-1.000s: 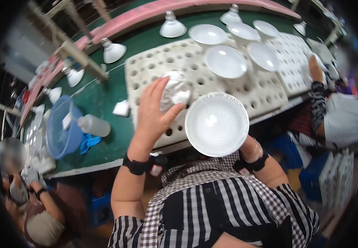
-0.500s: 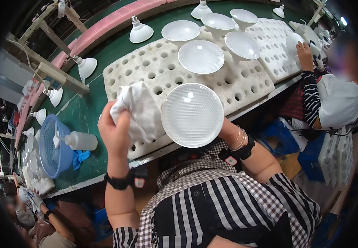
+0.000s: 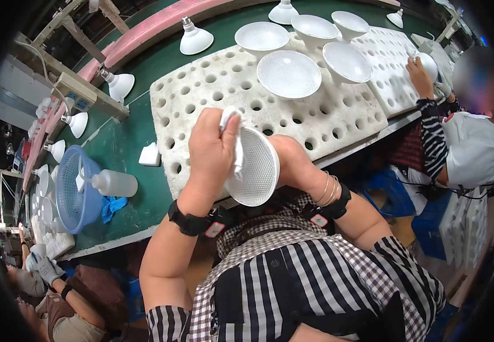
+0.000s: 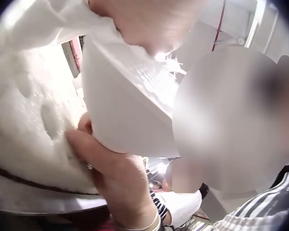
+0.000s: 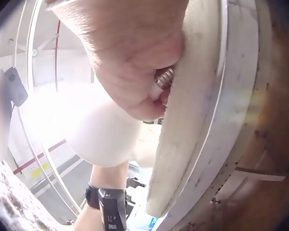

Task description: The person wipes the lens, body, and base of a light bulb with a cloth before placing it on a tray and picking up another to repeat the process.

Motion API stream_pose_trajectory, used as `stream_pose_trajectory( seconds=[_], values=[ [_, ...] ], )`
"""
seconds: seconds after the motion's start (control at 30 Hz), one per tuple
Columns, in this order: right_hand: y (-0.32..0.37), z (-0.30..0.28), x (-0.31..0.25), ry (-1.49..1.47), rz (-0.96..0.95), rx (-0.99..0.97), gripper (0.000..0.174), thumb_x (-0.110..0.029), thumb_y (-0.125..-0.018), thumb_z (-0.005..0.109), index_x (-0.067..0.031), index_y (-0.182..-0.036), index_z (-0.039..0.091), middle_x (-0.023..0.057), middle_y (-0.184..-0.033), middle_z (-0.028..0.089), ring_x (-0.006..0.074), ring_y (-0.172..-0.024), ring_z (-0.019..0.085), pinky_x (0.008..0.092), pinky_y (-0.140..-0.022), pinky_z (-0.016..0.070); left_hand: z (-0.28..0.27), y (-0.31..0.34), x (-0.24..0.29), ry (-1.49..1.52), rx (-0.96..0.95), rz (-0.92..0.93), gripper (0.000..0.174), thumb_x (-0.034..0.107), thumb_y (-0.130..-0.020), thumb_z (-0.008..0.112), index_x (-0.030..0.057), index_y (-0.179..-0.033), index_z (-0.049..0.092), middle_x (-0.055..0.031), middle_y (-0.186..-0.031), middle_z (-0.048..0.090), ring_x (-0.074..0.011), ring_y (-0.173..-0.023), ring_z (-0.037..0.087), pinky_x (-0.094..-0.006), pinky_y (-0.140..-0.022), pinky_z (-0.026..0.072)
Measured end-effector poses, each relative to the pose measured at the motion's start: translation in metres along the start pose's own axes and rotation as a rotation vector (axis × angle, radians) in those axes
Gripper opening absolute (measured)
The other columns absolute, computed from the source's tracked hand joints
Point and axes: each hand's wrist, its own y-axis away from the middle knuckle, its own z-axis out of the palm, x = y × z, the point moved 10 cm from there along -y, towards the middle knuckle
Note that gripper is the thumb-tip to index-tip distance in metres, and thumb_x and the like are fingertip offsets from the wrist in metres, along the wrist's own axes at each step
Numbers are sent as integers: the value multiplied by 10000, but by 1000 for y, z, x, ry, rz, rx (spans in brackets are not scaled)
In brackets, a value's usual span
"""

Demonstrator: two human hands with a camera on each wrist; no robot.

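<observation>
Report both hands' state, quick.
Left hand: closed, holding white cloth against the lamp.
Right hand: closed, gripping the lamp's screw base.

White bulb (image 3: 255, 168), white cloth (image 3: 238, 151) — on to the green table (image 3: 127, 128)!
Fine grid across the bulb's face, rail (image 3: 144, 33) pink, basket (image 3: 66, 191) blue — apron (image 3: 355, 256) in brown-and-white checks, shirt (image 3: 409, 279) striped black and grey.

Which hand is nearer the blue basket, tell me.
Left. The left hand is to the basket's right, past the bottle, holding a cloth against the lamp; the right hand is farther right, gripping that lamp from behind.
</observation>
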Motion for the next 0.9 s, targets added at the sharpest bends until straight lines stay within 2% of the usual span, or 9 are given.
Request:
stream_pose_trajectory(
  seconds=[0.17, 0.23, 0.3, 0.37, 0.43, 0.5, 0.57, 0.77, 0.9],
  values=[
    [0, -9, -7, -154, 21, 58, 290, -154, -684, 779, -58, -928, 655, 151, -843, 686, 377, -800, 653, 441, -700, 524, -16, 17, -37, 70, 40, -192, 224, 193, -908, 707, 21, -911, 565, -105, -762, 504, -234, -599, 472, -341, -584, 428],
    [0, -11, -7, -155, 28, 66, 293, -156, -680, 781, -64, -929, 656, 151, -843, 687, 376, -801, 654, 439, -701, 525, -44, 24, -16, 73, 249, -93, 123, 123, -947, 666, 29, -949, 586, -3, -816, 557, -82, -683, 495, -273, -610, 436],
    [-1, -13, -7, -160, 39, 76, 297, -158, -676, 784, -69, -929, 657, 151, -843, 688, 375, -801, 655, 437, -701, 526, -49, 31, 9, 242, 309, -137, 180, 94, -873, 739, 33, -953, 589, -40, -792, 571, -128, -653, 523, -290, -593, 447],
    [-2, -8, -9, -46, 47, 49, 284, -153, -673, 778, -83, -921, 657, 149, -830, 685, 377, -793, 652, 436, -696, 526, -28, 39, 81, 101, 79, 386, 271, 66, -782, 799, 39, -950, 588, -84, -771, 576, -201, -648, 550, -313, -594, 456],
    [-2, -6, -7, -86, 37, 54, 280, -152, -659, 778, -101, -908, 658, 141, -815, 685, 373, -784, 652, 433, -692, 525, -12, 51, 98, -3, 14, 520, 334, 56, -723, 826, 39, -958, 590, -114, -774, 576, -254, -641, 551, -337, -593, 453],
    [-3, -5, -14, 28, 19, 28, 270, -151, -646, 781, -93, -873, 648, 129, -797, 681, 361, -773, 653, 433, -705, 518, -22, 32, 46, -44, 161, 257, 250, 103, -755, 777, 63, -952, 628, -92, -753, 586, -286, -570, 539, -365, -514, 436],
    [-1, 6, -7, 77, 32, -5, 243, -136, -640, 775, -90, -831, 632, 119, -780, 669, 347, -770, 649, 433, -715, 505, -23, 15, -25, -35, 130, -130, 175, 83, -817, 720, 45, -968, 641, -77, -797, 602, -275, -671, 575, -403, -621, 465],
    [0, -1, -22, 144, 29, 68, 194, -68, -705, 683, -80, -869, 581, 107, -777, 640, 333, -750, 623, 425, -691, 458, -52, 22, -12, -375, 168, 131, 210, 117, -869, 679, 49, -1068, 683, -139, -1100, 641, -311, -1074, 571, -455, -995, 398],
    [-1, 8, -17, 155, 111, -17, 288, -48, -661, 731, -73, -909, 587, 107, -820, 644, 346, -761, 607, 425, -718, 445, -43, 56, -1, 249, -59, -92, 407, 225, -875, 694, -7, -1205, 642, -172, -1349, 554, -318, -1291, 489, -410, -1093, 356]
  ],
)
